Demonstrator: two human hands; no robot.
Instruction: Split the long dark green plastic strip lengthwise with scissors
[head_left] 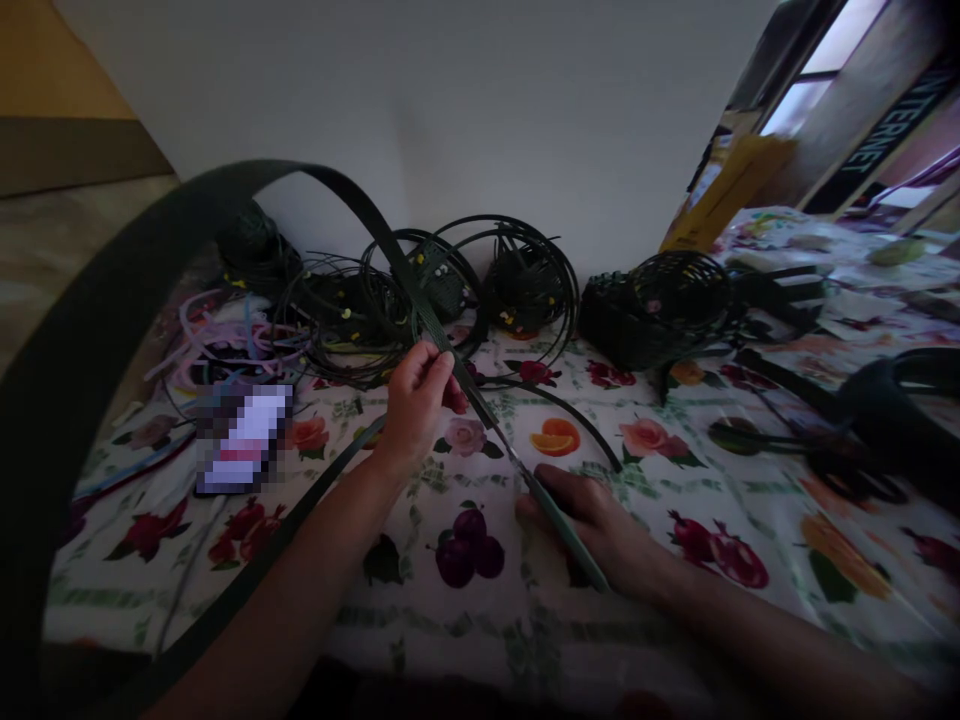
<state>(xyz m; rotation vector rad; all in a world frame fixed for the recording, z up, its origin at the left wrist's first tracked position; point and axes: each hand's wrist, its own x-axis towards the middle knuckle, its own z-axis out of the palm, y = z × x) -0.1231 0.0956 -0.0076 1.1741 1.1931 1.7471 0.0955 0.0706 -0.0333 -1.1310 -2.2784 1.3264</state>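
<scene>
My left hand [421, 395] is closed, pinching a dark green flat strip [390, 245] between thumb and fingers. From there the strip rises in a wide loop that curves to the far left and back under my left forearm. My right hand [585, 510] is wrapped around a green-handled cutting tool [564, 535]. Its thin metal end points up and left and meets the strip's end just below my left hand. Whether it is a knife or scissors I cannot tell. A narrow dark strip [577, 415] curves across the cloth just beyond the tool.
Along the wall stand dark woven baskets [656, 310] and coiled strips [525, 280]. Pink and blue strips [217, 340] lie in a tangle at left, near a blurred-out phone [247, 440]. A dark roll [907, 420] is at right on the fruit-patterned tablecloth [525, 620].
</scene>
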